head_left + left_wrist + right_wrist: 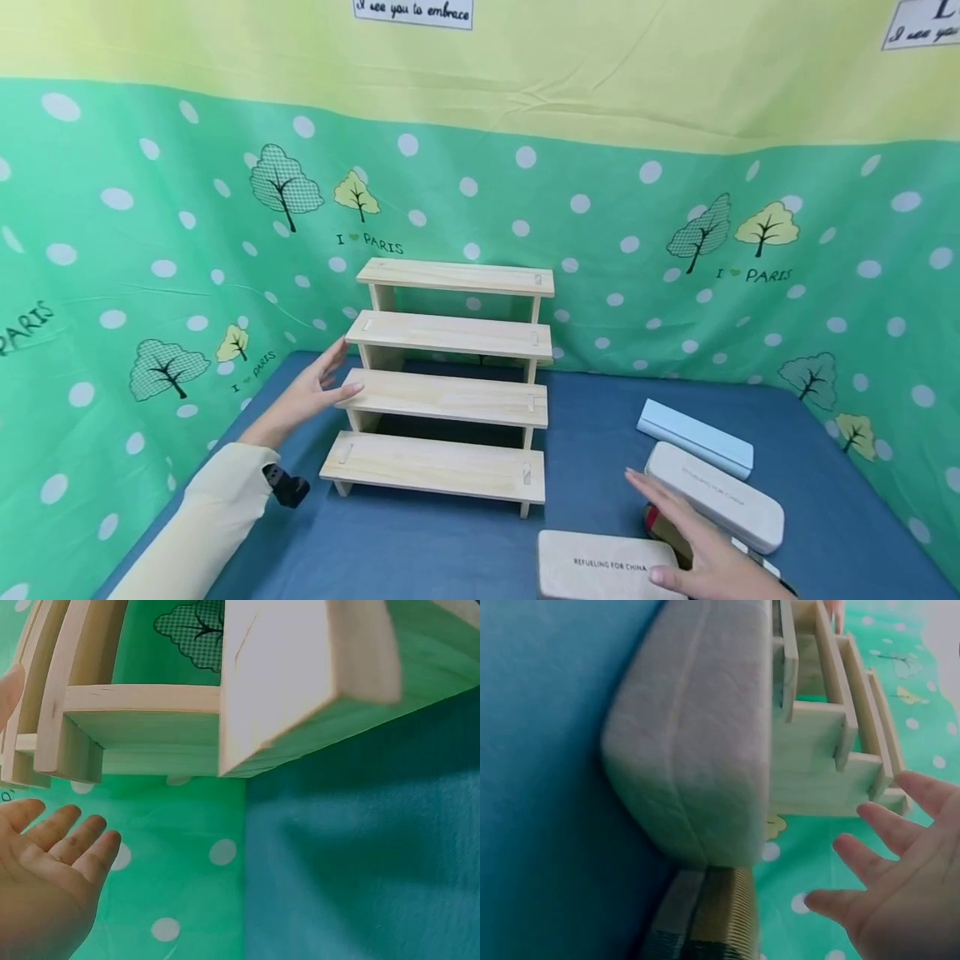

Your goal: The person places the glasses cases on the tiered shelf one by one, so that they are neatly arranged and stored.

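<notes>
A pale wooden stepped display rack [442,396] with several shelves stands on the blue cloth. My left hand [303,400] is at its left side with fingers extended, the thumb by the end of a middle shelf; contact cannot be told. In the left wrist view the left palm [52,877] holds nothing. My right hand [705,537] hovers with straight fingers over a grey hard case [607,562] printed with letters. Another grey case [716,492] lies beyond it. Between them, partly hidden by the hand, is a brown and red object [663,529], ribbed along one edge in the right wrist view.
A light blue long case [696,437] lies behind the grey cases, at the right. A green dotted curtain [600,292] with printed trees hangs close behind the rack and along both sides. The blue cloth [420,550] covers the surface in front of the rack.
</notes>
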`<state>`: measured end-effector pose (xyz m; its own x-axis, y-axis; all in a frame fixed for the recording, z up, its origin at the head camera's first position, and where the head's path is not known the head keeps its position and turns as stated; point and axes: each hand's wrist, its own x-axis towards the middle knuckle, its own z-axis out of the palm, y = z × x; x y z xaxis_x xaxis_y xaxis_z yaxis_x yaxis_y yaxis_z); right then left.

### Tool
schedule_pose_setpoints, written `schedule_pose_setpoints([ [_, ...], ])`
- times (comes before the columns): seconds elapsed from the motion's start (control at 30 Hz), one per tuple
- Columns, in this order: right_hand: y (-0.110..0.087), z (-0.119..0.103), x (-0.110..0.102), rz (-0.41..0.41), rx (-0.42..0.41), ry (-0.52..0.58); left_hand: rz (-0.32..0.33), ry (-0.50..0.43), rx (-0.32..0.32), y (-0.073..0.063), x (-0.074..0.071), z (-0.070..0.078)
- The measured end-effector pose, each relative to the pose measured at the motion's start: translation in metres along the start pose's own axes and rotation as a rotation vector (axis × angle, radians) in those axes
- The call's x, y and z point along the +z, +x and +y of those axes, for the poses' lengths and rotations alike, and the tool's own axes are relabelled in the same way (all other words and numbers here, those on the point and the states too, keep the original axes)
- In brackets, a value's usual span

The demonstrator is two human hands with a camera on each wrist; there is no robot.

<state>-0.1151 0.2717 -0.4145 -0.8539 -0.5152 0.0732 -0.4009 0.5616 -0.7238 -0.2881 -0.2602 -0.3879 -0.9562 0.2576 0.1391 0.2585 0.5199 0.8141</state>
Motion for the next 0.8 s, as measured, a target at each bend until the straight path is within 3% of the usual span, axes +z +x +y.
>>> schedule_pose_setpoints([
  [0.17,-0.001,0.004,0.003,-0.148,0.034,0.177,-0.023,-0.053,-0.012,-0.003,0.000,-0.004],
  [0.37,-0.004,0.017,0.010,-0.207,-0.020,0.292,-0.068,-0.083,-0.016,-0.004,0.005,-0.006],
  [0.57,-0.005,0.028,0.017,-0.151,-0.118,0.234,-0.055,-0.120,-0.016,-0.003,0.009,-0.011],
  [0.8,-0.008,0.023,0.016,-0.123,-0.056,0.171,-0.064,-0.141,-0.050,-0.003,0.011,-0.013],
])
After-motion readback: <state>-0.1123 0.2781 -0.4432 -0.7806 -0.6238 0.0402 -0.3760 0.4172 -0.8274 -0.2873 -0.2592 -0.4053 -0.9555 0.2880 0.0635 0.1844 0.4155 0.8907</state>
